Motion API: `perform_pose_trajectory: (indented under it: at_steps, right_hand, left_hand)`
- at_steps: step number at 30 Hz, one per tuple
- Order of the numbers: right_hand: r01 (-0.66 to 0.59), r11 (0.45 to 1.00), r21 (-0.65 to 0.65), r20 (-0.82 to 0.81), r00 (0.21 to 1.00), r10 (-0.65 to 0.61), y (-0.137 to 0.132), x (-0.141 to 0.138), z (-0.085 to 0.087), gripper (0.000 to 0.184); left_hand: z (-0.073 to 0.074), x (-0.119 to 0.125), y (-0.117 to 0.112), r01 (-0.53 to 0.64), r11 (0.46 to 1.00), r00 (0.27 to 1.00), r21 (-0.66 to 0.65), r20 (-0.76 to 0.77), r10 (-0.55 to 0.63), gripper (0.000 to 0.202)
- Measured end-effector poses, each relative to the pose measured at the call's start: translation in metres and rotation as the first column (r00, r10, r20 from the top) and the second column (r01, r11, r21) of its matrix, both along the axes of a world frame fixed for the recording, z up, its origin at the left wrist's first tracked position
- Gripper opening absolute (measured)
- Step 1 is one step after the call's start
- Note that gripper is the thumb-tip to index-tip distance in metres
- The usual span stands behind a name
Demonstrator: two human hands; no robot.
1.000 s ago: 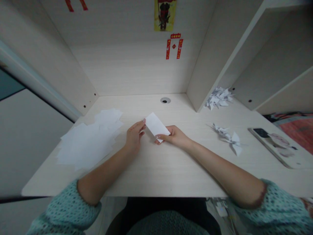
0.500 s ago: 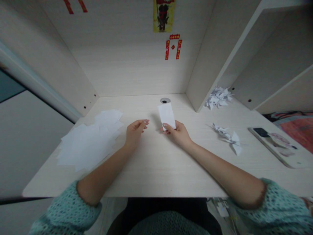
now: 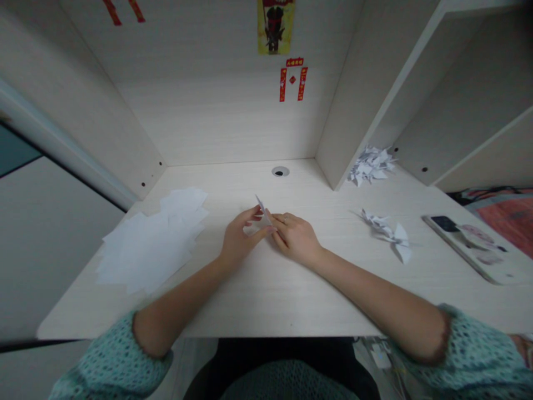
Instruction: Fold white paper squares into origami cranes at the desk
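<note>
Pale wooden desk [image 3: 266, 294]: unfolded white paper sheets [image 3: 154, 241] waited by its left edge; folded white paper pieces [image 3: 372, 165], apparently done, lay near its far edge. Centrally, your left hand [image 3: 239, 238] pinched a seemingly part-folded white paper slip [image 3: 264, 211]; your right hand [image 3: 298, 236] touched it, grip unclear.

— What sort of place is it?
— It seems a home or a dormitory: a pale desk [image 3: 266, 303] between side panels [image 3: 352, 105], red decorations [image 3: 282, 84] on the back panel [image 3: 208, 111], a phone [image 3: 470, 247].
</note>
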State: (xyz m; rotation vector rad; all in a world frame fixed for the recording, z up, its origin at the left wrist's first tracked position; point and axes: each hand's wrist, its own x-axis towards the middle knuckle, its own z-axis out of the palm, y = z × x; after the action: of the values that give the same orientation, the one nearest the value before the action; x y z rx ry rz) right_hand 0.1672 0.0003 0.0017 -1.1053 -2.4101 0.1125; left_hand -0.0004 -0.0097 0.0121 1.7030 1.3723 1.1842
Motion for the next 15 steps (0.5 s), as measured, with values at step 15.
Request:
perform_pose_trajectory:
  at_steps: [15]
  right_hand:
    - [-0.16,0.963,-0.216,-0.563,0.826,0.011,0.015,0.005,-0.014,0.034]
  left_hand:
    - [-0.001,-0.008,0.007,0.08,0.997,0.997,0.009,-0.003,-0.08,0.039]
